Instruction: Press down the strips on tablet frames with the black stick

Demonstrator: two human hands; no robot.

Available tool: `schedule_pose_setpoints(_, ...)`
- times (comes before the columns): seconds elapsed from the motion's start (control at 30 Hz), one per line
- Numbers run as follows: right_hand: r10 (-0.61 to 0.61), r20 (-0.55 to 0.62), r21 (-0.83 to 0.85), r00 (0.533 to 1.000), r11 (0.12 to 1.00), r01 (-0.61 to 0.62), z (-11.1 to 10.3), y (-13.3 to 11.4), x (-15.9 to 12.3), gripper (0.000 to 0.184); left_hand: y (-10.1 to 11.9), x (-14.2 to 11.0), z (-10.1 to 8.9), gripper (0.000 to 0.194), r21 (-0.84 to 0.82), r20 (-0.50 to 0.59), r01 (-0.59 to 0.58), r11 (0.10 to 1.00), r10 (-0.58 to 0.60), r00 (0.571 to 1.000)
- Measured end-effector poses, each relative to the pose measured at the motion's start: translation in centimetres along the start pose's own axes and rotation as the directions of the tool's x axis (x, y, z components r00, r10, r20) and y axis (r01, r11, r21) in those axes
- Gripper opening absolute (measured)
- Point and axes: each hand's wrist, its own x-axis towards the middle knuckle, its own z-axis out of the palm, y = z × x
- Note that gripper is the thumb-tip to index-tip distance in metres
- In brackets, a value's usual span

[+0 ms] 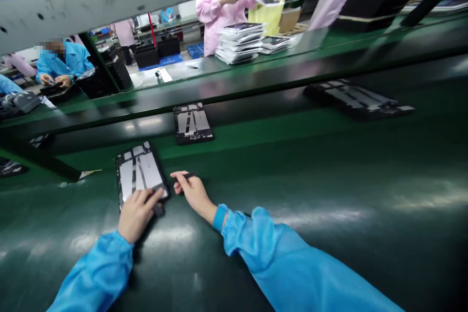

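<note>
Left hand [137,215]: palm down, wrist low, fingers angled across the lower right corner of an open-backed tablet [141,175]; the fingers cover that edge, so whether this grip is closed on the tablet cannot be told. Dark object [158,209]: juts from beneath the left hand, mostly hidden, kind unclear. Right hand [193,196]: just beside the tablet, wrist angled inward, grip closed between thumb and fingers on a thin dark tool [188,174], too small to identify. Blue sleeves [98,273]: thin, glossy fabric, gathered at the wrists. Tablet: lies flat on a dark green conveyor belt [329,214], a black rectangular frame holding smooth silvery panels. Second tablet [193,123]: same build, farther along the belt. Third tablet [358,100]: at right, blurred, lying flat. Black rail [234,92]: runs along the belt's far side. Grey metal beam [73,5]: crosses overhead, scuffed and drilled with holes. Beyond: a seated person in a blue smock [62,61], hands low at a work surface; a person in a pink smock [223,9] beside a stack of tablets [239,43].
</note>
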Motion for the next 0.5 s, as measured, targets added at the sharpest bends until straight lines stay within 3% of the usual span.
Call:
schedule_pose_setpoints(0.07,-0.039,-0.085,-0.072,0.996,0.997,0.033,-0.7,0.9,2.1,0.052,-4.5,2.2,1.3,0.051,0.056,0.032,0.223,0.973,-0.225,0.974)
schedule_pose_setpoints(0.13,-0.079,-0.184,-0.154,0.980,0.987,0.051,-2.6,1.5,4.0,0.048,-8.4,4.7,2.3,0.053,0.068,0.005,0.368,0.927,-0.370,0.929)
schedule_pose_setpoints(0.23,-0.142,-0.371,-0.287,0.918,0.957,0.032,-6.1,1.8,6.7,0.038,-11.3,7.8,3.4,0.054,0.025,-0.067,0.515,0.857,-0.513,0.856)
schedule_pose_setpoints(0.3,-0.170,-0.485,-0.360,0.858,0.933,-0.019,-7.8,1.8,8.4,0.036,-10.8,9.5,4.3,0.055,-0.037,-0.090,0.543,0.839,-0.544,0.834)
schedule_pose_setpoints(0.37,-0.174,-0.550,-0.409,0.817,0.909,-0.082,-8.7,1.9,10.0,0.039,-8.6,11.4,5.4,0.057,-0.118,-0.079,0.505,0.855,-0.515,0.853)
schedule_pose_setpoints(0.5,-0.141,-0.572,-0.445,0.808,0.881,-0.161,-8.5,2.3,12.2,0.043,-2.7,15.6,8.2,0.069,-0.305,-0.008,0.434,0.848,-0.458,0.889)
